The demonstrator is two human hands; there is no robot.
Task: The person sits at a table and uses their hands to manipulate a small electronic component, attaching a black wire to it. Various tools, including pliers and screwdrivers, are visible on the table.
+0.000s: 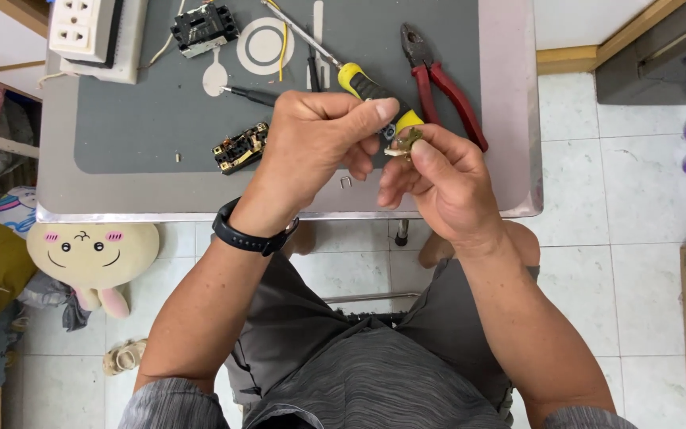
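My left hand (311, 147) and my right hand (430, 179) meet above the near edge of a small metal table (510, 159). Between the fingertips of both hands is a small brass and white electrical part (403, 141), mostly hidden by my fingers. A yellow and black screwdriver (359, 79) lies on the grey mat (144, 127) just beyond my knuckles. To the left of my left hand sits a black socket module with brass contacts (240, 148).
Red-handled pliers (442, 79) lie right of the screwdriver. A white wall socket (93, 32) and another black module (204, 28) sit at the far left. A tiny metal clip (345, 183) rests near the table edge. A plush toy (93, 254) lies on the tiled floor.
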